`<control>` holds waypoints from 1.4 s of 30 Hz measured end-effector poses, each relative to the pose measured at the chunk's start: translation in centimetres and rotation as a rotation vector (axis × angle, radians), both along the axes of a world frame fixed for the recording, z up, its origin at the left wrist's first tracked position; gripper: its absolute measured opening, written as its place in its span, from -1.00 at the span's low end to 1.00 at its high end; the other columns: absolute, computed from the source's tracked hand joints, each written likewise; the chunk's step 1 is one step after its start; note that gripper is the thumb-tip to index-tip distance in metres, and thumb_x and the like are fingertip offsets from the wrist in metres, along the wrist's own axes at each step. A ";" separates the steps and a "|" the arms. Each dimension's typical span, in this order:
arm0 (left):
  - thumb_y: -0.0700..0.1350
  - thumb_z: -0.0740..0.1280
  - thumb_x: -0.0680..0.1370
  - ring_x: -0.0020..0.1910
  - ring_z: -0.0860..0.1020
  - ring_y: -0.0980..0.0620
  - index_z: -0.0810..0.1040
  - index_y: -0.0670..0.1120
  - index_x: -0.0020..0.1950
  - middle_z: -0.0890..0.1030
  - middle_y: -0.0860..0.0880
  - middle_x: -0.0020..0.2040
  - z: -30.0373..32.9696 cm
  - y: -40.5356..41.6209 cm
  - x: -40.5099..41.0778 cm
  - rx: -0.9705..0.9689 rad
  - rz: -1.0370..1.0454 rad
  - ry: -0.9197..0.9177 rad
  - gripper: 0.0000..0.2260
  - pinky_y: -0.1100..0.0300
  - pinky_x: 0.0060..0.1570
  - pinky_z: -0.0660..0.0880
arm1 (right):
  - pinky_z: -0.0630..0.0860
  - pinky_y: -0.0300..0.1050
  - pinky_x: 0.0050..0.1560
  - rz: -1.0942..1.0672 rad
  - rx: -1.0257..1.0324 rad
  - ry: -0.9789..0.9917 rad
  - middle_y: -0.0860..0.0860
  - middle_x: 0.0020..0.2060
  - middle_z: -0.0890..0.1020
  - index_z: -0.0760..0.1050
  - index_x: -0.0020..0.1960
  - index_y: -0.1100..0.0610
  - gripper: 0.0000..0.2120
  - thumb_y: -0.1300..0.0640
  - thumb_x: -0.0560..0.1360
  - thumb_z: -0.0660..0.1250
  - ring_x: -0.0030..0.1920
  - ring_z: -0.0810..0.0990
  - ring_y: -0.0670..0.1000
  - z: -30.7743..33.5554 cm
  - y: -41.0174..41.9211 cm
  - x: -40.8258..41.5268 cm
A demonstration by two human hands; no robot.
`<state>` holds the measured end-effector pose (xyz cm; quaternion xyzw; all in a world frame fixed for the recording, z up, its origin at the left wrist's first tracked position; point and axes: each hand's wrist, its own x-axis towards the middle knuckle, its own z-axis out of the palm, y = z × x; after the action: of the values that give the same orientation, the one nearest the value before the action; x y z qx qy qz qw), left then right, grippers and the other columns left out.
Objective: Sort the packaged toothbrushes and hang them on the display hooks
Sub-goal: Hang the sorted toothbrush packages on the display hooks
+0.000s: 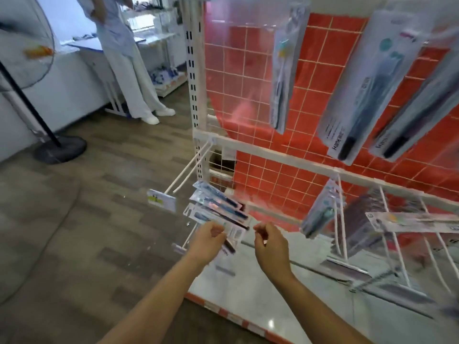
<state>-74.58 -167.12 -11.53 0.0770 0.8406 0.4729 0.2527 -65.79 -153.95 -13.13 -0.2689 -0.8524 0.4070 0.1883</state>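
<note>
the left hand (208,238) has its fingers curled round the near end of a fanned bunch of packaged toothbrushes (218,207), which sits low at the left edge of the display rack (263,147), just below a long white hook (185,173) that sticks out toward the camera with a small yellow-and-white price tag (161,199) at its tip. the right hand (269,240) hovers just beside the bunch with fingers curled inward and thumb near the forefinger; it seems to hold nothing, though motion blur makes that hard to settle. more packs already hang on the rack: a slim clear pack (285,70) high in the middle, and to its right two larger grey packs (362,88), tilted in the wide-angle view, each with dark lettering near the bottom that starts with "han"; the rest of the word is too smeared to read. on the lower row a teal-and-grey pack (320,214) dangles from a hook, and further right a pale pack (412,222) lies flat across the hook wires. the rack's back is a white wire grid over red panel (260,70), and its base is a white shelf (260,301) with a red-striped front edge. on the wooden floor at left stands a pedestal fan (29,58), and behind it a person (124,53) in pale clothes and white shoes stands by a counter.
</note>
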 end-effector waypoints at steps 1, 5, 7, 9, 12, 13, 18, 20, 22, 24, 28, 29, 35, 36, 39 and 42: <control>-0.19 0.32 0.56 0.05 0.57 -0.01 0.53 -0.10 0.10 0.61 -0.04 0.04 -0.4 -0.4 0.3 -0.005 0.029 -0.022 -0.87 0.16 0.04 0.49 | 0.34 -0.29 -0.18 0.019 0.006 -0.018 -0.05 -0.20 0.53 0.49 -0.06 0.09 -0.89 0.28 0.55 0.25 -0.17 0.50 -0.06 -0.6 -0.1 0.1; -0.15 0.31 0.57 0.02 0.54 -0.02 0.49 -0.10 0.10 0.57 -0.06 0.02 -2.5 -1.5 1.1 0.026 0.150 -0.070 -0.88 0.19 0.01 0.44 | 0.33 -0.29 -0.15 0.096 0.031 -0.099 -0.07 -0.18 0.51 0.52 0.01 0.14 -0.88 0.28 0.54 0.25 -0.16 0.49 -0.06 -3.0 -0.4 0.6; -0.15 0.31 0.57 0.07 0.53 -0.02 0.50 -0.14 0.18 0.57 -0.07 0.08 -3.8 -1.8 0.9 0.031 0.183 -0.083 -0.80 0.16 0.08 0.44 | 0.33 -0.26 -0.12 0.105 0.041 -0.123 -0.05 -0.17 0.52 0.53 0.03 0.15 -0.88 0.28 0.54 0.25 -0.15 0.50 -0.04 -4.3 -0.5 0.4; -0.15 0.31 0.57 0.05 0.51 0.00 0.50 -0.17 0.21 0.58 -0.07 0.10 -5.3 -1.9 0.4 0.041 0.227 -0.092 -0.76 0.14 0.10 0.44 | 0.34 -0.25 -0.10 0.117 0.056 -0.152 -0.03 -0.14 0.55 0.52 0.05 0.16 -0.87 0.27 0.54 0.26 -0.13 0.51 -0.02 -5.7 -0.6 0.0; -0.14 0.30 0.58 -0.04 0.50 0.03 0.44 -0.19 0.30 0.59 -0.01 0.03 -7.4 -1.7 -1.1 0.086 0.293 -0.148 -0.69 0.18 0.02 0.46 | 0.34 -0.26 -0.06 0.113 0.048 -0.185 0.02 -0.03 0.58 0.51 0.10 0.15 -0.84 0.25 0.53 0.27 -0.04 0.54 -0.01 -7.6 -0.8 -1.4; -0.14 0.29 0.59 -0.14 0.50 0.07 0.42 -0.20 0.32 0.55 0.05 -0.06 -8.2 -1.7 -1.7 0.103 0.313 -0.174 -0.68 0.23 -0.11 0.46 | 0.32 -0.27 -0.05 0.112 0.051 -0.192 0.03 0.00 0.58 0.50 0.12 0.15 -0.82 0.25 0.53 0.27 0.01 0.54 0.00 -8.3 -0.8 -2.1; -0.10 0.30 0.57 -0.03 0.52 -0.01 0.44 -0.20 0.30 0.57 -0.12 0.14 -12.3 -1.5 -4.5 0.110 0.365 -0.332 -0.67 0.25 -0.18 0.43 | 0.29 -0.25 0.02 0.069 0.097 -0.244 0.07 0.15 0.54 0.45 0.23 0.16 -0.71 0.16 0.52 0.32 0.18 0.47 0.07 -11.7 -1.0 -5.4; -0.09 0.31 0.56 0.06 0.51 -0.05 0.45 -0.19 0.30 0.55 -0.17 0.19 -13.6 -1.2 -5.6 0.119 0.388 -0.401 -0.66 0.15 -0.01 0.44 | 0.30 -0.23 0.03 0.066 0.122 -0.254 0.06 0.16 0.53 0.44 0.26 0.15 -0.67 0.11 0.52 0.34 0.19 0.46 0.07 -12.7 -1.0 -6.8; -0.10 0.31 0.56 0.15 0.50 -0.08 0.42 -0.16 0.34 0.53 -0.15 0.20 -14.8 -0.6 -6.7 0.123 0.398 -0.458 -0.64 0.07 0.16 0.46 | 0.34 -0.19 -0.02 0.082 0.153 -0.275 0.03 0.15 0.54 0.44 0.25 0.10 -0.67 0.08 0.50 0.34 0.16 0.46 0.06 -13.4 -0.8 -8.4; -0.12 0.31 0.57 0.18 0.50 -0.09 0.43 -0.15 0.33 0.53 -0.13 0.21 -15.8 0.1 -7.7 0.123 0.404 -0.504 -0.65 0.07 0.17 0.46 | 0.43 -0.11 -0.02 0.129 0.219 -0.290 0.03 0.13 0.56 0.44 0.22 0.08 -0.66 0.08 0.46 0.35 0.13 0.49 0.08 -14.3 -0.4 -10.0; -0.17 0.29 0.57 0.01 0.51 -0.06 0.52 -0.12 -0.02 0.55 -0.15 0.04 -17.3 1.4 -9.4 0.154 0.415 -0.604 -0.96 0.13 0.03 0.45 | 0.40 -0.10 0.05 0.135 0.193 -0.370 0.03 0.20 0.51 0.38 0.27 0.10 -0.58 0.09 0.45 0.37 0.17 0.46 0.08 -15.7 0.1 -12.6; -0.16 0.29 0.57 0.06 0.52 -0.07 0.52 -0.14 0.05 0.55 -0.15 0.08 -17.6 1.5 -9.8 0.165 0.409 -0.623 -0.90 0.10 0.11 0.47 | 0.38 -0.12 0.01 0.143 0.189 -0.385 0.02 0.20 0.50 0.37 0.26 0.09 -0.59 0.06 0.45 0.37 0.17 0.46 0.07 -16.0 0.2 -13.0; -0.20 0.26 0.60 -0.01 0.52 -0.05 0.49 -0.16 0.08 0.54 -0.16 0.10 -18.8 2.5 -12.2 0.191 0.449 -0.702 -0.91 0.12 0.05 0.49 | 0.40 -0.09 -0.02 0.196 0.258 -0.483 0.00 0.20 0.49 0.32 0.27 0.03 -0.59 -0.02 0.48 0.32 0.15 0.44 0.04 -17.9 0.0 -14.4; -0.21 0.24 0.61 -0.02 0.51 -0.04 0.50 -0.15 0.04 0.54 -0.15 0.07 -18.9 2.5 -12.4 0.197 0.450 -0.705 -0.93 0.14 0.05 0.49 | 0.40 -0.08 0.03 0.190 0.260 -0.507 0.00 0.24 0.46 0.30 0.31 0.02 -0.56 -0.04 0.48 0.32 0.18 0.42 0.04 -18.1 -0.3 -14.3; -0.21 0.24 0.61 0.03 0.52 0.00 0.52 -0.14 0.15 0.57 -0.10 0.07 -19.0 2.6 -12.6 0.228 0.425 -0.718 -0.86 0.16 0.02 0.49 | 0.38 -0.07 0.14 0.137 0.268 -0.538 -0.03 0.30 0.40 0.26 0.37 -0.02 -0.49 -0.16 0.50 0.28 0.25 0.37 0.01 -18.7 -1.2 -14.0; -0.19 0.27 0.60 0.08 0.53 0.00 0.53 -0.14 0.14 0.59 -0.10 0.07 -19.2 2.5 -12.4 0.229 0.416 -0.718 -0.87 0.17 0.05 0.49 | 0.36 -0.04 0.18 0.118 0.288 -0.569 -0.03 0.28 0.40 0.25 0.40 -0.04 -0.48 -0.18 0.51 0.25 0.25 0.35 0.01 -19.1 -1.8 -13.8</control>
<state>-87.00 -164.66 -30.69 -0.2361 0.6390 0.6009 0.4181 -79.60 -155.78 -32.22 -0.2925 -0.9338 0.2009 -0.0453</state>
